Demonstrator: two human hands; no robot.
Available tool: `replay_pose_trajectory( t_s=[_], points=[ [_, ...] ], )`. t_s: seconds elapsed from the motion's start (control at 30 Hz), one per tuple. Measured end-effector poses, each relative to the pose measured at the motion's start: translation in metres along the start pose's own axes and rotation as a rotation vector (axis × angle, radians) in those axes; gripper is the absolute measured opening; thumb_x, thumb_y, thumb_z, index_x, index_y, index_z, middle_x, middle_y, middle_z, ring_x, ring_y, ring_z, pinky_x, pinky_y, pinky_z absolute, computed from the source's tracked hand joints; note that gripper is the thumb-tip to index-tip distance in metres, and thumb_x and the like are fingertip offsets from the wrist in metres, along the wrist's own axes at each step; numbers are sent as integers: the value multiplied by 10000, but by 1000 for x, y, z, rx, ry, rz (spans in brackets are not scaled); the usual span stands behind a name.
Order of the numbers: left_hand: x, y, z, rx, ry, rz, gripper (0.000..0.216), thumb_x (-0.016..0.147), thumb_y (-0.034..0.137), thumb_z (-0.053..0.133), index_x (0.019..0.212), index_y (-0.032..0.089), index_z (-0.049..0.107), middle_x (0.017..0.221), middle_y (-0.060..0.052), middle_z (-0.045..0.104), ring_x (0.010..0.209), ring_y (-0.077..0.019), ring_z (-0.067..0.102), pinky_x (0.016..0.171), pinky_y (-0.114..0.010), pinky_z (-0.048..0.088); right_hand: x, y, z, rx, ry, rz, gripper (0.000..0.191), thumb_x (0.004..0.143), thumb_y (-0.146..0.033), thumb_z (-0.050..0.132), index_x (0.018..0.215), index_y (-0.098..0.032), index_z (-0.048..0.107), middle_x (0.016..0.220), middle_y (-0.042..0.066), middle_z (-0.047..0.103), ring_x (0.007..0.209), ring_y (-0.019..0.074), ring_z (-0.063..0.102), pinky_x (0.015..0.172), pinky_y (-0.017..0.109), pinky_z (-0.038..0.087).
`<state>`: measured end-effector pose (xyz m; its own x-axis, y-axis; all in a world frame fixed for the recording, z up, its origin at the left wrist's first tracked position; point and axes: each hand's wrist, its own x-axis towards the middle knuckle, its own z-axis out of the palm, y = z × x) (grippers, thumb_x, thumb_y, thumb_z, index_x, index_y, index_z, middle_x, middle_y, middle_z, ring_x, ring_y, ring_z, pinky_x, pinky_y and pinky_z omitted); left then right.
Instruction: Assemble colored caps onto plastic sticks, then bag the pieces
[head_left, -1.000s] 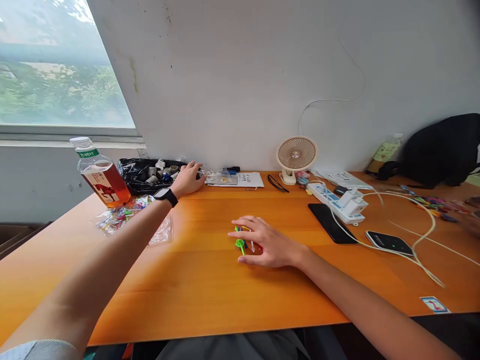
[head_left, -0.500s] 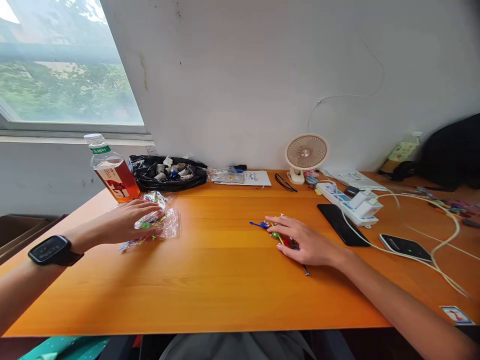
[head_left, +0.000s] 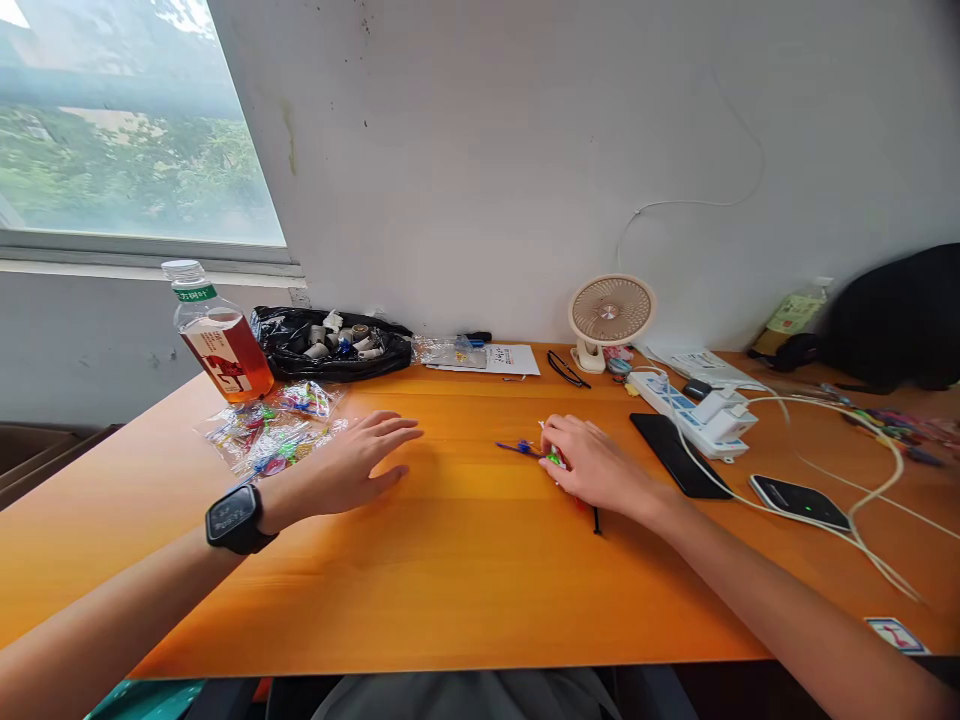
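Observation:
My left hand (head_left: pixel 358 462) is just above the table, fingers stretched out and thumb apart, holding nothing. A dark smartwatch (head_left: pixel 234 517) is on its wrist. Beside that hand, to the left, lie several clear plastic packets (head_left: pixel 281 450) with small colourful contents. My right hand (head_left: pixel 589 455) curls its fingers down around a small cluster of colourful pieces (head_left: pixel 555 458). Green and white bits show at the fingertips. A thin blue piece (head_left: pixel 516 447) sticks out to the left and a black one (head_left: pixel 597 522) pokes out below. Their exact kind is hidden by the hand.
At the back left stand a tea bottle (head_left: pixel 225 350) and an open black bag (head_left: pixel 277 350) holding small rolls. A small fan (head_left: pixel 611 310) stands against the wall. To the right are a power strip (head_left: pixel 675 412), a black slab (head_left: pixel 679 455), a charging pad (head_left: pixel 799 502) and loose white cables (head_left: pixel 896 470).
My left hand has moved right, off the plastic packets, to the bare table. My right hand's fingers have drawn in around the colourful pieces, and the black piece has shifted slightly left.

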<state>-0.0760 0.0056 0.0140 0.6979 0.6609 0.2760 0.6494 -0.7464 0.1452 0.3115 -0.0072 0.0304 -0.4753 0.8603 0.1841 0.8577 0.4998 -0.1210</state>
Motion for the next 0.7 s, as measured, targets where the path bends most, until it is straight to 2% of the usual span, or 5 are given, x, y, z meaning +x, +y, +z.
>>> replay_pose_trajectory(
  t_s=[0.2,0.37,0.47,0.6,0.7],
  points=[
    [27,12,28,-59,-51,39,485,1091,441,469,1529,240,522,1506,-104,603,1392,-311,543,1159,-458,472,7,-7,-8,-68,-154,191,126,924,-267,670,1027,-197,674,988,111,740,886,278,684,731,343,424],
    [42,4,61,-10,-111,-189,794,1075,654,365,1668,128,312,1730,-154,273,1604,-399,232,1304,-557,243,8,-5,-13,-2,-257,292,261,931,-189,624,1189,-172,657,1098,118,748,937,251,705,704,299,400],
    [43,4,69,9,-105,-259,925,1044,734,339,1673,60,269,1737,-196,202,1621,-406,150,1320,-540,196,10,1,-13,145,-231,289,285,947,-201,597,1218,-178,680,1029,86,757,868,214,696,705,284,418],
    [35,19,61,-51,-111,-96,902,1031,738,398,1692,143,251,1746,-158,180,1620,-409,138,1320,-568,171,23,8,-18,316,-178,234,247,961,-247,565,1128,-165,727,938,67,757,783,184,662,683,274,429],
    [30,30,55,-189,-104,90,796,1033,661,507,1677,239,304,1724,-98,304,1609,-344,247,1324,-507,234,42,5,-24,403,-99,178,244,963,-343,578,966,-156,735,832,55,730,729,178,624,652,276,421]
  ],
)
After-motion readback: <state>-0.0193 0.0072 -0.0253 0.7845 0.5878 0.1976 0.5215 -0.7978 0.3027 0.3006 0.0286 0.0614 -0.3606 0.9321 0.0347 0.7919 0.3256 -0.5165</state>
